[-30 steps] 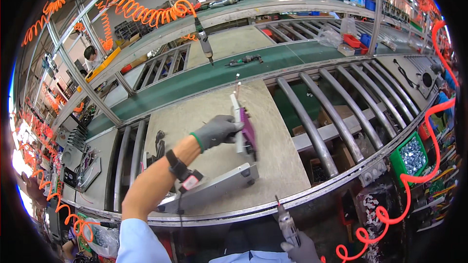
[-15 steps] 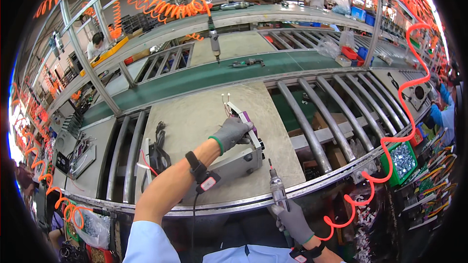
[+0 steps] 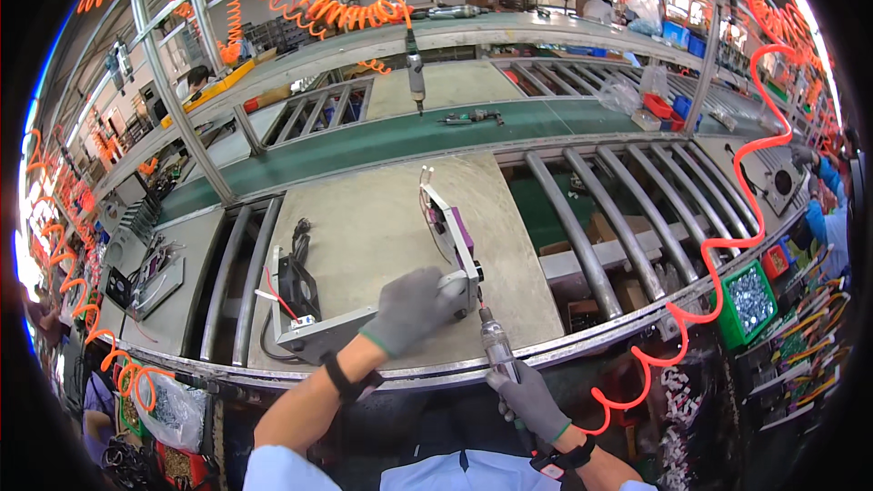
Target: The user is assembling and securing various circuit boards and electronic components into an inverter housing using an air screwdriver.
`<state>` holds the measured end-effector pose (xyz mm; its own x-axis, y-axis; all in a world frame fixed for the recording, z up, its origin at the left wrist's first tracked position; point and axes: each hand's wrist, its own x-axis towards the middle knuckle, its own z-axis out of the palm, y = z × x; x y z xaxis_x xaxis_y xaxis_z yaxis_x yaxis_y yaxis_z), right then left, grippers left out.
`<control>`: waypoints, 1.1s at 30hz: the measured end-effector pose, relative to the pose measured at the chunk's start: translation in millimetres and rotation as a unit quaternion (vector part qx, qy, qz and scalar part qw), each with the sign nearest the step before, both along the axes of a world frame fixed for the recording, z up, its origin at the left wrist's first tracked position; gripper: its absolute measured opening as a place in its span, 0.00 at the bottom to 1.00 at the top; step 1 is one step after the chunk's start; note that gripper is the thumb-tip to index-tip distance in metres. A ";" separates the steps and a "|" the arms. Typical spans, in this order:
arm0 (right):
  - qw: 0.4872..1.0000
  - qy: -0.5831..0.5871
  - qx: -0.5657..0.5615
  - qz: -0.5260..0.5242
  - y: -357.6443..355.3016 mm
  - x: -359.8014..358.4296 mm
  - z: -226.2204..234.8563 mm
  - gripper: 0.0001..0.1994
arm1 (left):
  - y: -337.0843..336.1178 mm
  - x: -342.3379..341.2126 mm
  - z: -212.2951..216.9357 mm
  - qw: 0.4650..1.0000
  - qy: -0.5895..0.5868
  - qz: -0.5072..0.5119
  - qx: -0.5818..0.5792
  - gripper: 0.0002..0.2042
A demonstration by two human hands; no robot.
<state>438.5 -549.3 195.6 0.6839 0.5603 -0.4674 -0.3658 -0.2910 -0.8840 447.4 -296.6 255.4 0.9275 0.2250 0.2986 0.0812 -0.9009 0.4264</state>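
Note:
A grey bent-metal casing [image 3: 320, 336] lies on the pale board [image 3: 364, 209] before me, open toward the far side. At its left end is a black fan [image 3: 298, 284] with wires; a purple part [image 3: 463, 229] sits along its right side. My left hand [image 3: 411, 311], in a grey glove, is over the casing's front right corner, its fingers smeared by motion. With my right hand [image 3: 535, 403], also gloved, I grip a power screwdriver [image 3: 497, 344]. Its bit points up beside that corner, close to a black knob; whether it touches cannot be made out.
Metal rollers [image 3: 573, 232] flank the board. Beyond runs a green belt [image 3: 364, 145] with another driver [image 3: 470, 117] on it; one more [image 3: 416, 80] hangs from an orange coiled hose. A red coiled hose [image 3: 718, 273] crosses at right, near a green bin [image 3: 750, 303] of small metal parts.
My left hand has moved nearer, from the casing's right side to its front corner. The screwdriver in my right hand has shifted left, its bit now beside that corner.

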 end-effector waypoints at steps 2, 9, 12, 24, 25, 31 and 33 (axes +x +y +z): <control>1.000 -0.006 -0.001 0.019 3.3 -3.4 3.2 0.17 | -1.4 -20.0 -4.6 0.998 -0.022 0.006 0.064 0.19; 0.999 0.009 -0.033 0.014 -2.4 -34.8 -1.1 0.22 | -4.9 -41.0 -12.2 0.979 -0.108 -0.054 0.161 0.26; 1.000 0.001 -0.016 -0.005 7.2 -37.4 -2.9 0.24 | -9.9 -31.2 -15.0 0.967 -0.163 -0.008 0.197 0.29; 0.998 -0.011 -0.063 -0.002 4.8 -25.7 -11.4 0.24 | 5.7 -22.8 -24.4 0.956 -0.202 -0.002 0.212 0.33; 0.997 -0.025 -0.073 0.013 -3.2 -22.7 -10.2 0.24 | 6.6 -23.9 -25.4 0.957 -0.198 0.004 0.212 0.33; 0.959 -0.247 -0.128 0.061 -70.9 -2.3 2.8 0.25 | 4.5 -25.4 -24.7 0.968 -0.131 0.021 0.212 0.26; 0.930 -0.266 -0.222 0.121 -89.4 9.9 36.0 0.25 | 5.5 -26.4 -22.2 0.972 -0.123 0.012 0.200 0.25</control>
